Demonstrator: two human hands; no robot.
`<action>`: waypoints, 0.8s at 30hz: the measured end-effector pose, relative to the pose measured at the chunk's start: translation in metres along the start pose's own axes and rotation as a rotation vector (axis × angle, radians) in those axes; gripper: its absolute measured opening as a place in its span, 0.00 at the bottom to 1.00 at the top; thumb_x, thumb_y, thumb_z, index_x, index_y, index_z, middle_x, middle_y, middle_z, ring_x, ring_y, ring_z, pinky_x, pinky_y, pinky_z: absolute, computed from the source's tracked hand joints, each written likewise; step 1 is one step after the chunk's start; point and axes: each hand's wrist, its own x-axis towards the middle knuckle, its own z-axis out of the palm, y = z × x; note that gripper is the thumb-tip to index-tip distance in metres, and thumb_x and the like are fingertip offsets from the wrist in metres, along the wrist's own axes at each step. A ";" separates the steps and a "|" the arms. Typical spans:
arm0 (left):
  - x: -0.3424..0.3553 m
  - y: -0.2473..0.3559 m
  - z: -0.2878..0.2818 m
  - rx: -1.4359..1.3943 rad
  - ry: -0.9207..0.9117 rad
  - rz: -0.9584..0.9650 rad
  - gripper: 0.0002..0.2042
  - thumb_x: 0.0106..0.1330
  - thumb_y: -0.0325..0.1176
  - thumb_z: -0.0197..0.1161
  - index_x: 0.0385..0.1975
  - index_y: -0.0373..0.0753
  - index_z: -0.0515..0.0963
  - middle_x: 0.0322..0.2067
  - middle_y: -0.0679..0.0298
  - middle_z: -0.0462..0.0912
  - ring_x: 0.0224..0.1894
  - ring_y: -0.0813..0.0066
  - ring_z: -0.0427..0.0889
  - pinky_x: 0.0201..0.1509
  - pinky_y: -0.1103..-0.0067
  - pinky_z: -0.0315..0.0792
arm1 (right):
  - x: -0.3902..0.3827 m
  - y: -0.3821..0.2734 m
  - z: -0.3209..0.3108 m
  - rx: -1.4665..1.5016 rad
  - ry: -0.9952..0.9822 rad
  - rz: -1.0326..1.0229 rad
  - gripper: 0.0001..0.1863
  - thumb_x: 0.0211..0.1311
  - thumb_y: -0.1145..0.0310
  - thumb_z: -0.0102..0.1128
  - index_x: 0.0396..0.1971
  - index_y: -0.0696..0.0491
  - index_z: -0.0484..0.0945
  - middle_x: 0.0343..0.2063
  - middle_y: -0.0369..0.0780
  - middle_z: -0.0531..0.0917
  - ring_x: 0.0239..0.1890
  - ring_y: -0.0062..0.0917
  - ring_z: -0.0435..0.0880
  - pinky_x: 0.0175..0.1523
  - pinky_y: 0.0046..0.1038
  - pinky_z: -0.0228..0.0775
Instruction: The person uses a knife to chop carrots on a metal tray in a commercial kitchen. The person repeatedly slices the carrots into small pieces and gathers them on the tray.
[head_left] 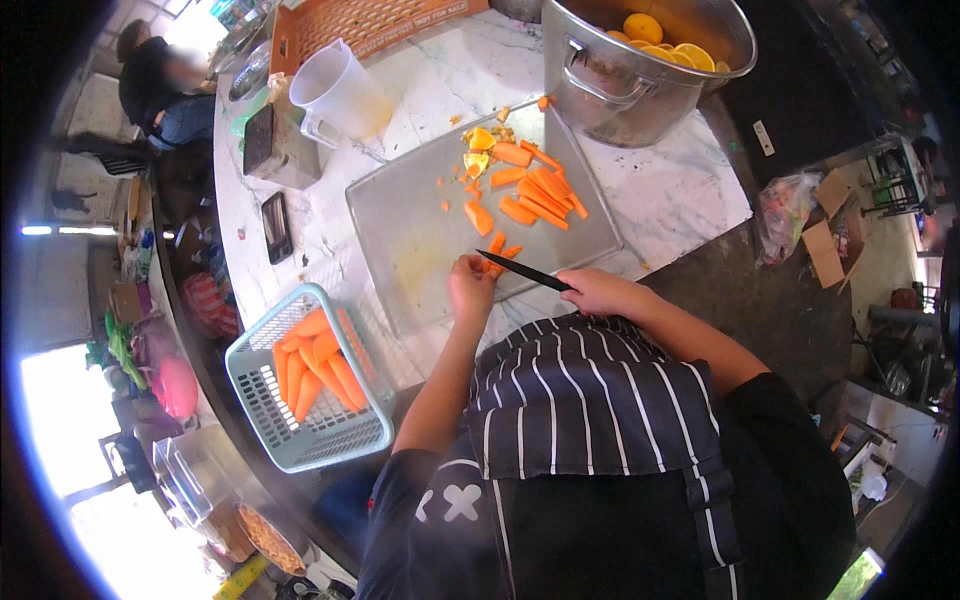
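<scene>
On the grey cutting board [395,210], my left hand [470,288] grips carrot pieces [497,247] near the front middle. My right hand [598,292] holds a black-bladed knife [525,270] by its handle, with the blade lying across those pieces. Beyond them are cut carrot sticks [545,193], small orange scraps and yellow citrus pieces [478,139]. A light-blue plastic basket [248,360] of whole peeled carrots [322,360] sits left of my left forearm.
Around the board are a steel pot [610,100] with orange slices, a plastic jug [330,95], a metal container [290,150], a phone [276,226] and an orange crate [300,30]. A person [150,90] is at upper left. Bags and cardboard [825,250] lie beyond the table's right edge.
</scene>
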 end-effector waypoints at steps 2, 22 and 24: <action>0.008 -0.005 0.011 0.017 0.012 0.097 0.12 0.50 0.23 0.65 0.35 0.32 0.75 0.34 0.55 0.79 0.33 0.66 0.80 0.38 0.73 0.75 | -0.013 0.010 -0.003 -0.085 0.109 -0.059 0.12 0.59 0.64 0.54 0.37 0.57 0.71 0.32 0.52 0.79 0.37 0.46 0.78 0.41 0.42 0.69; 0.078 0.003 -0.003 -0.090 0.010 0.008 0.20 0.48 0.24 0.69 0.42 0.34 0.70 0.25 0.62 0.76 0.27 0.72 0.78 0.31 0.77 0.73 | -0.009 0.009 0.012 -0.542 0.020 -0.063 0.12 0.59 0.73 0.45 0.42 0.58 0.67 0.28 0.51 0.81 0.35 0.46 0.82 0.37 0.46 0.72; 0.058 0.002 -0.018 -0.111 -0.014 0.039 0.21 0.49 0.23 0.68 0.43 0.34 0.69 0.24 0.62 0.77 0.25 0.75 0.77 0.28 0.79 0.72 | -0.005 0.011 0.012 -0.492 0.067 -0.043 0.12 0.58 0.73 0.44 0.42 0.59 0.67 0.29 0.52 0.81 0.35 0.47 0.81 0.37 0.46 0.72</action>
